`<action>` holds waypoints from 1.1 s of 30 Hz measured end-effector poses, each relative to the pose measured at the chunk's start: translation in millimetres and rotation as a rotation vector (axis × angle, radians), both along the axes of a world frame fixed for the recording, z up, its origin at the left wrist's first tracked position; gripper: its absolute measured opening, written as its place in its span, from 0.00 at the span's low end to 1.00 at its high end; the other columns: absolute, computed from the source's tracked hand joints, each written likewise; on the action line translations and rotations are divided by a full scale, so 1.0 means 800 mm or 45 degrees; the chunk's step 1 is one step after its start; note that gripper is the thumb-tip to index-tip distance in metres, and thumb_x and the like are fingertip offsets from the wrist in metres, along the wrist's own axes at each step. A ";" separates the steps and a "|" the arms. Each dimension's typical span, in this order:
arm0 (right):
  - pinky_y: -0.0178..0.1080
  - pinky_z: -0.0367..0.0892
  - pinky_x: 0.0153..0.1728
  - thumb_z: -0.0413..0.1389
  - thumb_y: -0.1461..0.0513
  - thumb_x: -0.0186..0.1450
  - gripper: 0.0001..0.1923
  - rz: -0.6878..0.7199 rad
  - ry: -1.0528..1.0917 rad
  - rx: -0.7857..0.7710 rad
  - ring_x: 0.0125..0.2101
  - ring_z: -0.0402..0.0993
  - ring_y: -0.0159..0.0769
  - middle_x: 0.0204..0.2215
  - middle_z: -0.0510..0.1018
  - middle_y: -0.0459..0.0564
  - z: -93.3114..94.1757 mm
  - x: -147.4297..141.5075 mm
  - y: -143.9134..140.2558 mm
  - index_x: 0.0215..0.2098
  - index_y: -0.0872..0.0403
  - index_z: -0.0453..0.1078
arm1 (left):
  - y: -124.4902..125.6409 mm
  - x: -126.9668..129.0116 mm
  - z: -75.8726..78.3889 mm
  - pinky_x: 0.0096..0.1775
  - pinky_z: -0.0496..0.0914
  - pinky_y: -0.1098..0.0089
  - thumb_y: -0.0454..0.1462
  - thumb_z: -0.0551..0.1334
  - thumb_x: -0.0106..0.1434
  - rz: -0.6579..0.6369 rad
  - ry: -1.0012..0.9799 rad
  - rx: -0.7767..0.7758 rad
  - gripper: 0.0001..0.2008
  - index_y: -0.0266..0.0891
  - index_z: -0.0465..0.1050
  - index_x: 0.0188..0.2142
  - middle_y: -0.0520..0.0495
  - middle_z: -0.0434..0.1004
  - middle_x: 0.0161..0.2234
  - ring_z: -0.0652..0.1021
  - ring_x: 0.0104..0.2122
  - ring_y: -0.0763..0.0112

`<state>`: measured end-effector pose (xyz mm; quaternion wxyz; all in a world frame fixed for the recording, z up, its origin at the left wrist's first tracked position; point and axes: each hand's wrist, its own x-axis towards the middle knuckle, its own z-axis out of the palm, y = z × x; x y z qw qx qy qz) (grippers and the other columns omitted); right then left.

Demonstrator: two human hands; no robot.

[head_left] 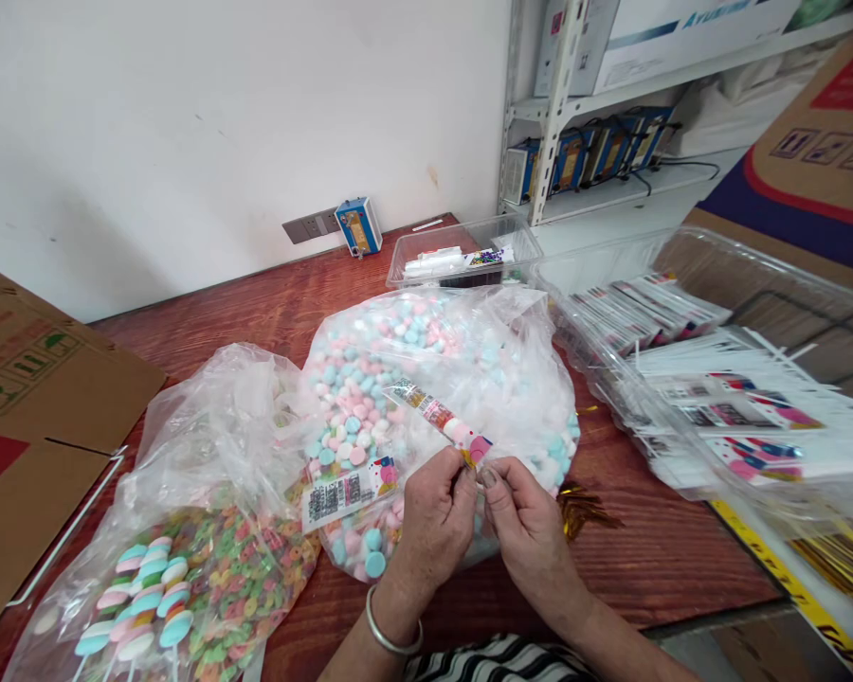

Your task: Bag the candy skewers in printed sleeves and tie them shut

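Note:
My left hand (437, 507) is closed in a pinch at the lower end of a marshmallow skewer in a printed clear bag (437, 415), which tilts up to the left. My right hand (530, 516) meets it there, thumb and finger pinched at the bag's gathered end; whatever else lies between the fingertips is hidden. Beneath the hands spreads a large clear sack of pastel marshmallows (352, 379), with a flat printed bag (337, 497) lying on it. Several bare marshmallow skewers (146, 597) rest on a sack of gummy rings (256, 568) at left. Gold twist ties (587, 509) lie right of my right hand.
At right, a clear tray (611, 374) holds printed bags and white sticks. A smaller clear tray (462, 237) stands behind the marshmallows. Cardboard boxes (57, 407) flank the wooden table (206, 308). A blue device (359, 227) leans by the wall sockets (311, 226); metal shelving (554, 114) rises behind.

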<state>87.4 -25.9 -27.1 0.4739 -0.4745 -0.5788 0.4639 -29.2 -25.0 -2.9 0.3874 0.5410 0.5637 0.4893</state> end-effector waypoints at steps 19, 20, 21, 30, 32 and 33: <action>0.36 0.62 0.27 0.49 0.63 0.71 0.09 -0.163 -0.684 0.686 0.24 0.74 0.36 0.24 0.78 0.49 -0.006 0.003 0.004 0.35 0.52 0.70 | 0.006 0.010 0.007 0.42 0.69 0.72 0.35 0.69 0.55 0.104 -1.213 -0.388 0.13 0.35 0.77 0.41 0.46 0.79 0.35 0.76 0.34 0.73; 0.37 0.62 0.27 0.49 0.63 0.71 0.09 -0.181 -0.749 0.756 0.24 0.73 0.36 0.24 0.78 0.49 -0.007 0.004 0.005 0.35 0.53 0.70 | 0.005 0.010 0.008 0.42 0.69 0.72 0.35 0.70 0.55 0.099 -1.231 -0.425 0.14 0.35 0.76 0.41 0.45 0.79 0.35 0.76 0.35 0.72; 0.37 0.62 0.28 0.49 0.64 0.71 0.08 -0.198 -0.795 0.823 0.24 0.73 0.35 0.24 0.78 0.49 -0.008 0.005 0.006 0.36 0.53 0.70 | 0.004 0.009 0.010 0.42 0.69 0.72 0.36 0.70 0.55 0.092 -1.238 -0.457 0.14 0.34 0.76 0.41 0.45 0.79 0.35 0.77 0.35 0.72; 0.38 0.59 0.24 0.55 0.68 0.69 0.03 -0.285 -0.835 1.178 0.17 0.68 0.33 0.18 0.75 0.46 -0.014 0.009 0.015 0.41 0.60 0.67 | 0.000 0.015 -0.001 0.36 0.67 0.72 0.41 0.67 0.57 0.187 -0.614 -0.312 0.13 0.38 0.66 0.35 0.53 0.71 0.30 0.72 0.30 0.74; 0.38 0.60 0.24 0.54 0.68 0.69 0.03 -0.282 -0.845 1.177 0.18 0.68 0.34 0.19 0.75 0.47 -0.013 0.007 0.013 0.41 0.60 0.67 | -0.001 0.016 -0.005 0.35 0.66 0.71 0.41 0.63 0.62 0.141 -0.502 -0.281 0.10 0.38 0.67 0.34 0.53 0.69 0.29 0.70 0.30 0.74; 0.39 0.60 0.24 0.53 0.68 0.69 0.03 -0.289 -0.848 1.166 0.18 0.69 0.34 0.20 0.76 0.48 -0.013 0.006 0.012 0.41 0.60 0.67 | -0.002 0.016 -0.005 0.35 0.65 0.71 0.42 0.61 0.63 0.138 -0.452 -0.266 0.09 0.38 0.67 0.34 0.53 0.69 0.29 0.70 0.31 0.73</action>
